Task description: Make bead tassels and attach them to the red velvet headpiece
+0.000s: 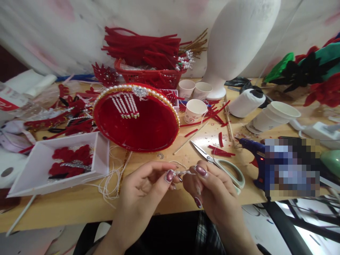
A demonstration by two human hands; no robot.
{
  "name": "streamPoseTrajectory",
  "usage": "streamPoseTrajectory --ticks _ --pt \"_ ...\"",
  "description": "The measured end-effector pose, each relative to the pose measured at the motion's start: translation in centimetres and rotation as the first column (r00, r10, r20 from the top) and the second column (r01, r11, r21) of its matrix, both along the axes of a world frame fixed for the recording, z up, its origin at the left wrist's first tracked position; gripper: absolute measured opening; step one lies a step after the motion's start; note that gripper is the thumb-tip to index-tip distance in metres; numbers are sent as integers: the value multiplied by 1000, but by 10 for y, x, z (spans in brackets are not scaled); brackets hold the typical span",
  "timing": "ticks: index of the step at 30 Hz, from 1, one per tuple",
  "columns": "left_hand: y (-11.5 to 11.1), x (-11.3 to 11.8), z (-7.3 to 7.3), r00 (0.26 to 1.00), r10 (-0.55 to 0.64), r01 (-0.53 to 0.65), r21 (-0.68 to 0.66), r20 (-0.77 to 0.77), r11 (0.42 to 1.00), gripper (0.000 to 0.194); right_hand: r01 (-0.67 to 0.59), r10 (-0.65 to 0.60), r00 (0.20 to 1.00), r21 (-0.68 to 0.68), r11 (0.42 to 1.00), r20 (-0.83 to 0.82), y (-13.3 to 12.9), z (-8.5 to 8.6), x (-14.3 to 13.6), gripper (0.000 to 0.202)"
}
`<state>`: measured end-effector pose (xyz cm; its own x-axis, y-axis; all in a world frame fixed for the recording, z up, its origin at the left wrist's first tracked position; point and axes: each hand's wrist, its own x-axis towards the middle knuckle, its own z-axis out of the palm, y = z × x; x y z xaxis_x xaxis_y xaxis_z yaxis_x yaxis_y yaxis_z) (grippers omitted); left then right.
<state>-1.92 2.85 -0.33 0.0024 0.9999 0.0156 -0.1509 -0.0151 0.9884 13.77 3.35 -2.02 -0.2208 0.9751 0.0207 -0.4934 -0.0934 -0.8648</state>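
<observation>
A short string of small pale beads (183,173) is stretched between my two hands, low over the front of the table. My left hand (147,187) pinches one end between thumb and forefinger. At the other end, my right hand (212,184) pinches it with the thumb against curled fingers. Thin white thread (110,180) lies loosely looped on the table left of my left hand. Just beyond my hands stands a round red velvet headpiece (148,131), tilted, with a pearl rim and hanging bead strands. Scissors (212,159) lie partly behind my right hand.
On the left is a white tray (34,170) with red flower pieces. A blue glue gun (252,148) lies at right, near paper cups (276,115) and a thread spool (247,102). Behind are a red basket (151,77) and a white mannequin head (239,39).
</observation>
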Motion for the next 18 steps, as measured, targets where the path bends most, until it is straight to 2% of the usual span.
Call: streamPoseTrajectory --ticks 3,6,7,9,10,11,13,14,15,16,18 --pt "-3 1 2 999 30 -29 14 -35 999 15 2 -2 999 10 1000 -55 1 -2 -3 35" --pt "-8 1 2 986 66 -54 86 -150 995 18 -6 8 1000 44 999 -28 0 0 -4 35" --pt "-9 1 1 976 84 -60 122 -200 991 19 -4 3 1000 68 998 28 -1 2 -2 36" --pt "-12 0 -1 953 134 -88 177 -271 980 19 45 -86 961 159 986 263 -2 6 6 39" --pt "-13 -1 -2 946 157 -107 185 -283 977 19 90 -185 884 233 968 429 -3 8 13 40" --pt "-14 -1 -3 944 178 -132 178 -279 975 17 131 -310 742 325 937 594 -4 9 22 39" --pt "-14 -1 -4 950 206 -178 136 -233 975 14 142 -502 319 483 864 804 -5 6 43 24" --pt "-13 -1 -5 954 223 -204 109 -200 973 13 90 -497 138 489 868 857 -5 2 54 19" --pt "-13 0 -5 956 243 -232 84 -166 969 12 37 -477 21 476 879 879 -5 -3 63 22" --pt "-13 1 -5 956 260 -252 70 -138 965 12 -18 -449 -40 448 894 893 -4 -9 72 25" --pt "-13 3 -6 954 279 -273 75 -107 959 11 -46 -412 -104 410 911 905 -4 -19 83 29"
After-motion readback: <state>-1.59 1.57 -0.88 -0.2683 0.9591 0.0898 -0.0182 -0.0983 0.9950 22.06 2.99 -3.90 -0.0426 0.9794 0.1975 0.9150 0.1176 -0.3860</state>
